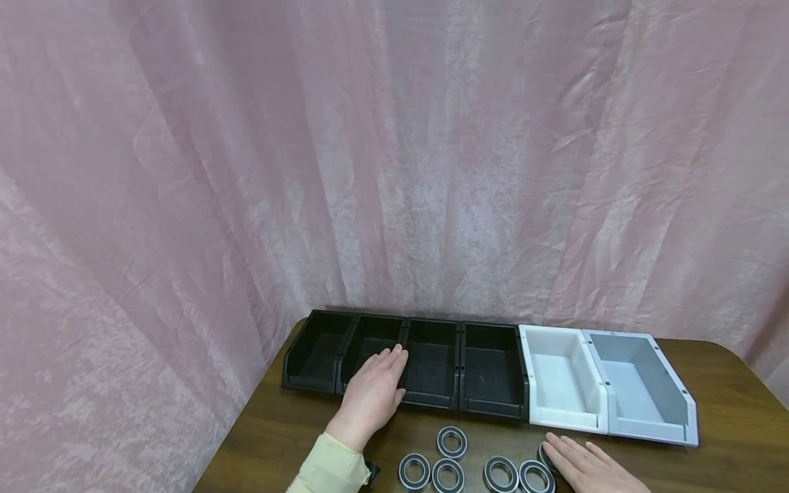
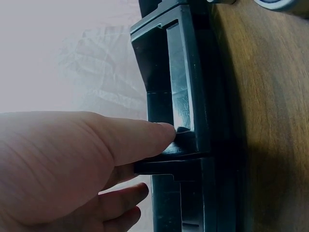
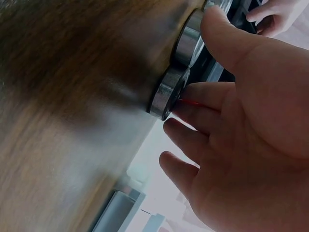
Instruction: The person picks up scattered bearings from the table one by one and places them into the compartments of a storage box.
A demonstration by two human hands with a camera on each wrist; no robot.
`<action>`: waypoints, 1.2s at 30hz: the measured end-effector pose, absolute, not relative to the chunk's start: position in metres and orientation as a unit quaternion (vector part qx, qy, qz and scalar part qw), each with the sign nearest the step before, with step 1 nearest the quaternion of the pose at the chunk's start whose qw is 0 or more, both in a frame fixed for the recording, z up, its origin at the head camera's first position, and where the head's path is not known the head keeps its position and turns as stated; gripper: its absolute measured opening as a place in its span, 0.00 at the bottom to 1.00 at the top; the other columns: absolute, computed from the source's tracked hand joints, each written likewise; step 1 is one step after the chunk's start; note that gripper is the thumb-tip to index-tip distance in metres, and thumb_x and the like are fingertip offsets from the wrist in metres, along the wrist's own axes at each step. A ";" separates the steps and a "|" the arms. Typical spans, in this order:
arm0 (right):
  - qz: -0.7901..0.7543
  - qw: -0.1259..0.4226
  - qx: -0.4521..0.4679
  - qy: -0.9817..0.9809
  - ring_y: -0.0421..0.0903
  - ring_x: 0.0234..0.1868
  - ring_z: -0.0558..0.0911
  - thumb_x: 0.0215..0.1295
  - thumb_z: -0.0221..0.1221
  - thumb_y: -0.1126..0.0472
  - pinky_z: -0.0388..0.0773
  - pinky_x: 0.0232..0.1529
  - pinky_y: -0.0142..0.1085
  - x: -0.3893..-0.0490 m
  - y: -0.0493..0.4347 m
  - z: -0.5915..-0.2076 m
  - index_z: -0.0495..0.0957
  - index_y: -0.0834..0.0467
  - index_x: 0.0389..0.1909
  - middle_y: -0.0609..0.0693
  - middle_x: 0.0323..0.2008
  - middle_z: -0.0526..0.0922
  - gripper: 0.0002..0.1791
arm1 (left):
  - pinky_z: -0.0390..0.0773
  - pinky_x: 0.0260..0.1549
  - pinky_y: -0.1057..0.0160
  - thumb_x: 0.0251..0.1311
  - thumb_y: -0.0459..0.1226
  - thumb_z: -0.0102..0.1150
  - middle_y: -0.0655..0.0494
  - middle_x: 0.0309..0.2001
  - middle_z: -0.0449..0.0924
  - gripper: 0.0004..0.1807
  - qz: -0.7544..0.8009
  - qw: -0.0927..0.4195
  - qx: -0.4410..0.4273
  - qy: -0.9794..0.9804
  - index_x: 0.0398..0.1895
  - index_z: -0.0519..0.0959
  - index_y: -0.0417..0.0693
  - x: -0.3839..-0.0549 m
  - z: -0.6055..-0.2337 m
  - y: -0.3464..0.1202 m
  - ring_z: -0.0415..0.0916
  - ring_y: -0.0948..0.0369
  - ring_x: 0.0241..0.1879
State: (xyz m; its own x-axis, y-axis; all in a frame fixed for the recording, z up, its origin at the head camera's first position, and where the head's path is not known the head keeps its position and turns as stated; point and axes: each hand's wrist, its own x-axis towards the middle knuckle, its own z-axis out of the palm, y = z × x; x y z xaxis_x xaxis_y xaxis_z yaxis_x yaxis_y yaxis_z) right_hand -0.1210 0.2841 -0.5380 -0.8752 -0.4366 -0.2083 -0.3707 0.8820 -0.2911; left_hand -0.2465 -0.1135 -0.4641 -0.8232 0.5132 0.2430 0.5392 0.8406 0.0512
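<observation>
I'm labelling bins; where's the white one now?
In the head view, right of centre, the white bin sits between a black bin and the grey bin.

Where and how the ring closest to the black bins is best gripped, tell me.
Probably pinch that ring by its outer edge, left and right, from above: it lies flat, those sides look free, and another ring sits close on its near side.

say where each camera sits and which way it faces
Head: worn on head, facing forward and down at black bins and bearings; left hand, right hand and sleeve show.
Left wrist: on that wrist, facing black bins; left hand shows.
Right wrist: on that wrist, facing bearings; right hand shows, left hand beyond.
Head and right wrist share both hands.
</observation>
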 end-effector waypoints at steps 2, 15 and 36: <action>-0.127 0.137 -0.205 0.961 0.63 0.77 0.74 0.73 0.60 0.27 0.68 0.71 0.72 -0.121 0.286 -0.542 0.72 0.64 0.79 0.63 0.77 0.74 0.51 | 0.71 0.76 0.45 0.66 0.39 0.80 0.43 0.78 0.74 0.38 -0.058 0.111 -0.277 -0.953 0.77 0.77 0.40 -0.247 -0.464 -0.114 0.74 0.46 0.76; -0.129 0.128 -0.206 0.962 0.64 0.76 0.74 0.75 0.58 0.26 0.70 0.69 0.73 -0.119 0.293 -0.550 0.72 0.64 0.79 0.64 0.77 0.74 0.51 | 0.72 0.76 0.45 0.66 0.40 0.80 0.44 0.78 0.74 0.38 -0.053 0.117 -0.279 -0.952 0.77 0.77 0.40 -0.248 -0.466 -0.114 0.74 0.46 0.76; -0.135 0.053 -0.208 0.967 0.68 0.68 0.79 0.75 0.64 0.32 0.81 0.64 0.61 -0.114 0.299 -0.534 0.72 0.70 0.76 0.64 0.72 0.78 0.49 | 0.71 0.76 0.45 0.67 0.39 0.80 0.43 0.79 0.73 0.38 -0.053 0.112 -0.276 -0.953 0.77 0.76 0.40 -0.248 -0.464 -0.114 0.74 0.46 0.76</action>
